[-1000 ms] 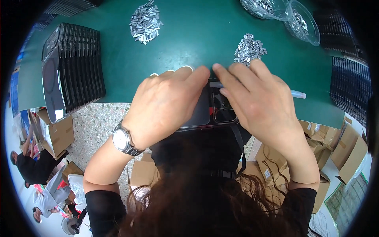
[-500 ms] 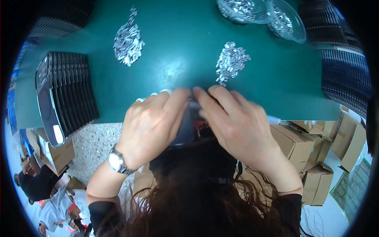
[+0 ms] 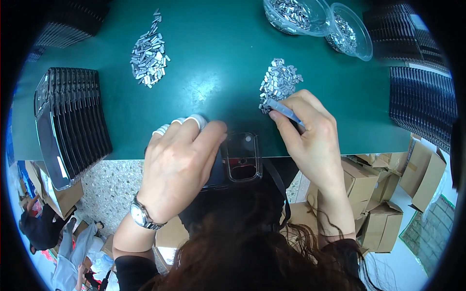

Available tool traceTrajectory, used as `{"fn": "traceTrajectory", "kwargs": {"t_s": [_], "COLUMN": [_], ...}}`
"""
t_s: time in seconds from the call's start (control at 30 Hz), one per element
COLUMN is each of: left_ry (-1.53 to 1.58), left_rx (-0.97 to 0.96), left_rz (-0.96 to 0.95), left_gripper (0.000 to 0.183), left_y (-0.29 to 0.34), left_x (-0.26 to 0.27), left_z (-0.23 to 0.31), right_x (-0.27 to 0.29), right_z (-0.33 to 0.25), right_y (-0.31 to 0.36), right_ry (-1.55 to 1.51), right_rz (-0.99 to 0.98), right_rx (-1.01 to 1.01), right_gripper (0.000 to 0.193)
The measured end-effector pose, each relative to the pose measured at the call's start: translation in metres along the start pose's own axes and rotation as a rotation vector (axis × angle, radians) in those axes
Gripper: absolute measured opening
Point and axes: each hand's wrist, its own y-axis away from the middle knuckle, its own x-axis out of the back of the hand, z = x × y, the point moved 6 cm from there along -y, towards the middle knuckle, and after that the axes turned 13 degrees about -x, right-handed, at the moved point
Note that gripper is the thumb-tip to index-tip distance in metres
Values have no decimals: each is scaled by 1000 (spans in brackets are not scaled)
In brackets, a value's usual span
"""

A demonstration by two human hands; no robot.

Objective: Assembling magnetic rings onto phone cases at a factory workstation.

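My left hand [image 3: 182, 157] is closed around a dark, partly see-through phone case [image 3: 242, 150] at the table's near edge. White covers sit on some of its fingertips. The case's large camera cutout faces up and shows red through it. In my right hand [image 3: 313, 133] a slim, pale blue, pen-like tool [image 3: 285, 111] is pinched. Its tip is at the near end of the right pile of small silver metal pieces [image 3: 280, 80]. Whether the tip has picked up a piece, I cannot tell.
Another pile of silver pieces [image 3: 149, 60] lies to the left. Two clear plastic bowls [image 3: 318, 29] of pieces stand at the far right. Stacked phone cases [image 3: 73, 121] line the left, with more stacks [image 3: 420, 97] on the right. Cardboard boxes [image 3: 383, 223] are below.
My right hand has left the phone case and moved right and forward to the right pile, with the pen-like tool now showing. My left hand stays on the case.
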Motion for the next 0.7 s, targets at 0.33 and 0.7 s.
{"fn": "traceTrajectory", "kwargs": {"t_s": [0.33, 0.7], "left_ry": [31, 35], "left_rx": [17, 35], "left_rz": [-2, 3], "left_gripper": [6, 5], "left_y": [-1, 0], "left_x": [-2, -2], "left_z": [-6, -8], "right_x": [-6, 4], "right_z": [-6, 0], "right_y": [-3, 0], "right_ry": [121, 39], "right_rz": [-35, 11], "right_rx": [20, 95], "right_gripper": [8, 12]}}
